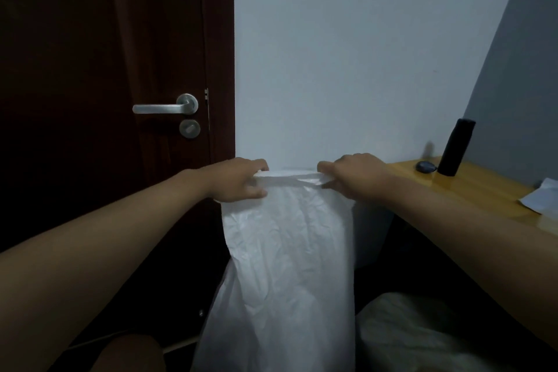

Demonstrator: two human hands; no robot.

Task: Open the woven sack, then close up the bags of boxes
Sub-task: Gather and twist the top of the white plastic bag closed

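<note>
Leftmost stands a dark brown door (105, 69) with a silver lever handle (164, 106) and a round lock (189, 128) just below it. Next to it, the left hand (238, 180) has its fingers curled over the top edge of the white woven sack (287, 266), thumb underneath, gripping the left corner of the mouth. The sack hangs crumpled and upright from that edge, in front of the pale wall (347, 54), widening toward the bottom of the view. The right hand (351, 177) grips the right corner of the same edge in the same way, so the mouth is stretched flat between both hands. Below right lies a dim pale bag (422, 335). Farther right, a wooden table (471, 187) carries a small dark round object (425, 167), an upright black bottle (456, 146) and white paper (542, 195).
</note>
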